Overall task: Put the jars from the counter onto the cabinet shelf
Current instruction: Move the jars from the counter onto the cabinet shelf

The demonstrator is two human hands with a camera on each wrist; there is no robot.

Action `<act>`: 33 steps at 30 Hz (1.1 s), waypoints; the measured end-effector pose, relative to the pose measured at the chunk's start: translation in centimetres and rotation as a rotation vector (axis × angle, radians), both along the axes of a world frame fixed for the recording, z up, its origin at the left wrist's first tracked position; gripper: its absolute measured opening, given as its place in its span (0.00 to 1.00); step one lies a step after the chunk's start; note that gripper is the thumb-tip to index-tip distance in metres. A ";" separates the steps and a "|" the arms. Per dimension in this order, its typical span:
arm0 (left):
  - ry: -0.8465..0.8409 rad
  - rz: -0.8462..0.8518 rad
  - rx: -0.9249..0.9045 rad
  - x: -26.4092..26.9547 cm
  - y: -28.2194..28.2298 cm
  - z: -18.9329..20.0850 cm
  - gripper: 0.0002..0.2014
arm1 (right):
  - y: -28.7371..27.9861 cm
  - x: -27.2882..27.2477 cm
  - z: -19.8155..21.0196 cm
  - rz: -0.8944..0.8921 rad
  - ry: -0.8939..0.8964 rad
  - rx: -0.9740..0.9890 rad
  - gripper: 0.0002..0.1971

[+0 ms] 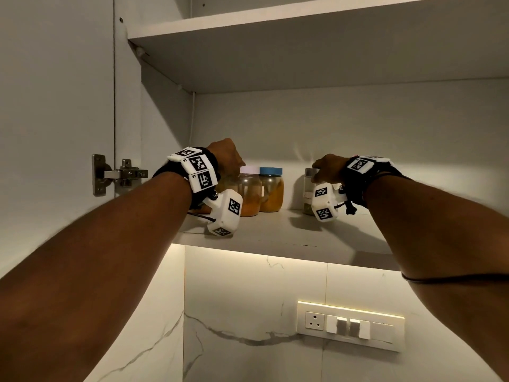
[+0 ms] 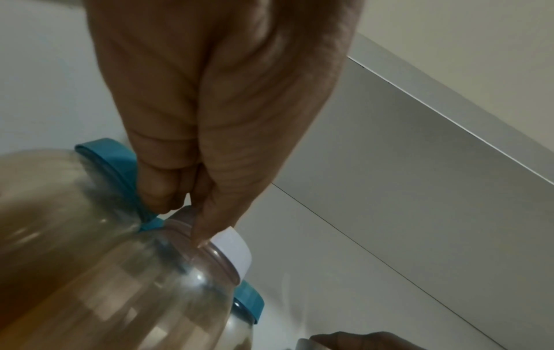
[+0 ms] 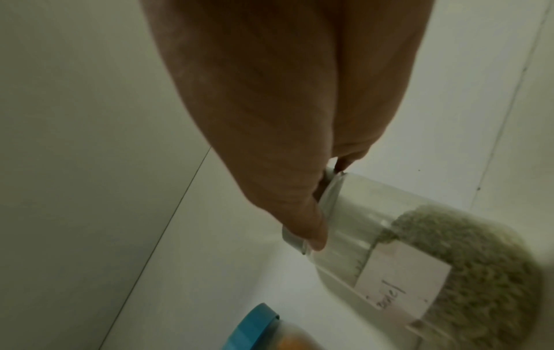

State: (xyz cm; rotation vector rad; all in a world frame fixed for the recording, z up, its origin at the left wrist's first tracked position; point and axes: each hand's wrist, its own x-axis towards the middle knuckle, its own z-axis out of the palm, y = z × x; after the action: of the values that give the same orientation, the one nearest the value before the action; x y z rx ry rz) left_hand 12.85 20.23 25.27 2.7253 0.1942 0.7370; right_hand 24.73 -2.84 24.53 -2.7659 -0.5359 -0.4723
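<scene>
On the cabinet shelf (image 1: 275, 232) stand a white-lidded jar (image 1: 249, 191) (image 2: 233, 248) and a blue-lidded jar (image 1: 271, 191) (image 2: 250, 298) of orange powder. Left of them, my left hand (image 1: 228, 161) (image 2: 179, 213) grips another blue-lidded jar (image 2: 74, 225) by its lid from above; my wrist hides most of this jar in the head view. My right hand (image 1: 325, 169) (image 3: 326, 206) pinches the silver lid of a glass jar of green seeds (image 1: 308, 188) (image 3: 434, 260) with a paper label. Its base is at shelf level, further right.
An upper shelf (image 1: 275, 23) runs overhead. The cabinet's left wall carries a metal hinge (image 1: 121, 172). Below the shelf is a lit marble wall with a switch panel (image 1: 349, 326). The counter is out of view.
</scene>
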 end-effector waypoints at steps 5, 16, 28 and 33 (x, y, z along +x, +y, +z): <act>0.015 -0.003 0.007 -0.5 -0.2 -0.2 0.17 | -0.1 0.3 -0.1 0.029 0.030 0.083 0.31; -0.137 -0.122 0.005 -5.7 -2.6 1.1 0.23 | -6.2 -5.5 2.0 0.162 0.077 0.511 0.26; -0.274 -0.399 -0.390 -15.1 -9.3 -3.1 0.15 | -12.2 -20.3 -2.2 0.585 -0.109 0.748 0.13; -0.230 -0.457 -0.460 -18.3 -12.3 -7.3 0.14 | -14.4 -25.3 -7.7 0.665 -0.147 0.708 0.10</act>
State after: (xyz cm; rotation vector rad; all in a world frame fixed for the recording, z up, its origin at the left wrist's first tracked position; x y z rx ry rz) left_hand -5.40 7.95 18.01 2.1165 -0.2716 0.7486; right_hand -0.60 -17.26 16.87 -1.7636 -1.0298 -0.5580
